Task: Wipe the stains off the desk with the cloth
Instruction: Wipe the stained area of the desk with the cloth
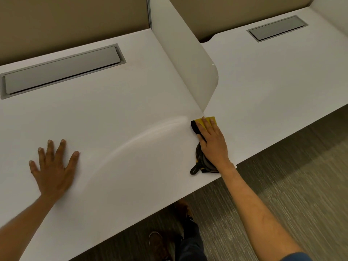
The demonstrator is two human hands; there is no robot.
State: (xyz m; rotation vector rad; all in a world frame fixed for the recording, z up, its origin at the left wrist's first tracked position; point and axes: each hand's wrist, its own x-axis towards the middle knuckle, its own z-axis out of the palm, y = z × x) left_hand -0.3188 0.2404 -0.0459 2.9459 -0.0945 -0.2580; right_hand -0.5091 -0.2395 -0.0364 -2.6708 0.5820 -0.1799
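Where the white worktop [116, 113] fills the left and centre of the frame, the left hand [53, 166] lies flat on it at lower left, fingers spread wide and gripping nothing, its forearm running off the bottom left corner. The right hand [212, 142], right of centre, presses palm-down with fingers straight and close together on the cloth [206, 120], which sits on the worktop close to its front edge, just below the rounded end of a white divider panel [195, 72]. Only part of the cloth shows: a yellow patch beyond the fingertips and a black edge along the left of the hand; the rest is covered by the palm. A dark looped piece [201, 164] sticks out below the wrist, with a hint of yellow, and it is hard to tell whether it belongs to the cloth or is a separate strap. A faint curved streak [143, 137] sweeps across the worktop from the cloth toward the lower left; no distinct stains can be made out. A grey cable hatch [62, 70] sits in the upper left, its left end cut off by the frame. A second hatch [277, 28] lies on the neighbouring worktop at upper right. Beneath the edge, carpet [282, 185] and blurred shoes [160, 243] show dimly.
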